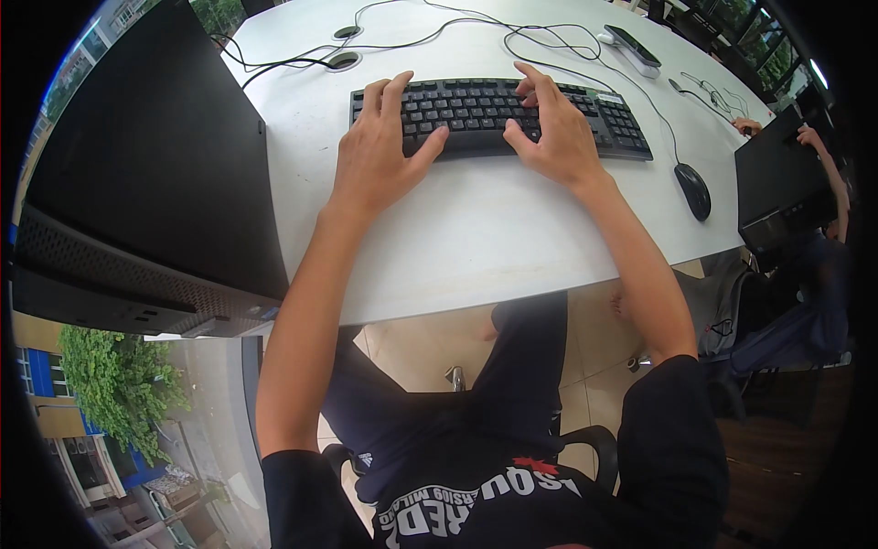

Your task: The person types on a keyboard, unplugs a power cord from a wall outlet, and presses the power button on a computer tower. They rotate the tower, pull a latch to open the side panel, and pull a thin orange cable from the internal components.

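A black keyboard lies on the white table. My left hand rests at the keyboard's left end, its fingers apart and reaching over the keys, the thumb near the front edge. Over the right part of the letter keys is my right hand, fingers spread and slightly curled, thumb pointing left. Neither hand holds anything. To the right of the keyboard a black wired mouse lies on the table, touched by no hand.
A large black computer case stands at the left. Cables run across the back, near two round desk holes. A phone on a white object lies at the back right. Another person's hands and arm are by a second black case.
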Available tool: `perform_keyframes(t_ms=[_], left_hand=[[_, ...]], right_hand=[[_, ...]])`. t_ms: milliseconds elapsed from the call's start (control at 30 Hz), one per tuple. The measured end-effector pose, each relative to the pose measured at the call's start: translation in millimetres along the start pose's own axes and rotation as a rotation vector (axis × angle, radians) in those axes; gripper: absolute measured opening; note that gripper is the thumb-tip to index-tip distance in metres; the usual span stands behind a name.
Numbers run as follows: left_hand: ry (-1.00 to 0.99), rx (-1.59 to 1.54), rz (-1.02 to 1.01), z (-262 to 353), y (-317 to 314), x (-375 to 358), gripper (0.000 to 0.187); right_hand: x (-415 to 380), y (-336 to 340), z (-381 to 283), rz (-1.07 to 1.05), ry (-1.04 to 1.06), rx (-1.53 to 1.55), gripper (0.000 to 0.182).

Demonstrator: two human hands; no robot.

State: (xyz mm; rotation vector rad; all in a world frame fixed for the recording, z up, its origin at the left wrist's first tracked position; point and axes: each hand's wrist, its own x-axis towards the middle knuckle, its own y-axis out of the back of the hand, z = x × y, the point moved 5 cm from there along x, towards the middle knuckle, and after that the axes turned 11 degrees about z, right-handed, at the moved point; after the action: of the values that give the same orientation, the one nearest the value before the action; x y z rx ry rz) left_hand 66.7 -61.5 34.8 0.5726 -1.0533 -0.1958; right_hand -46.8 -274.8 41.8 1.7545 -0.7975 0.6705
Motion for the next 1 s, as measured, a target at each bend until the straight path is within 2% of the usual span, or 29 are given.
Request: perform_keyframes(t_ms=[267,367,567,667,867,1000], left_hand=[[0.011,0.031,-0.027,4.4,1.0,-1.5,0.072],[-0.002,0.005,-0.016,5.6,1.0,-1.7,0.072],[-0.087,0.046,0.008,9.2,-2.3,-2.1,0.062],[-0.055,0.069,-0.049,11.7,-3.4,-1.6,0.053],[-0.158,0.235,0.003,18.1,-13.2,-1.2,0.048],[-0.156,0.236,-0.013,18.3,-17.5,-1.8,0.048]], right_hand=[[-1.6,-1.0,0.0,-0.022,-0.002,-0.010,0.071],[-0.5,-0.3,-1.9,-0.029,-0.032,-0.048,0.063],[-2.3,-4.3,-12.2,-0.049,0.094,-0.133,0.042],[-4.1,-7.9,-14.4,-0.036,0.111,-0.162,0.040],[-6.3,-12.0,-16.5,-0.014,0.151,-0.178,0.042],[-7.9,-13.0,-18.9,-0.003,0.175,-0.184,0.042]])
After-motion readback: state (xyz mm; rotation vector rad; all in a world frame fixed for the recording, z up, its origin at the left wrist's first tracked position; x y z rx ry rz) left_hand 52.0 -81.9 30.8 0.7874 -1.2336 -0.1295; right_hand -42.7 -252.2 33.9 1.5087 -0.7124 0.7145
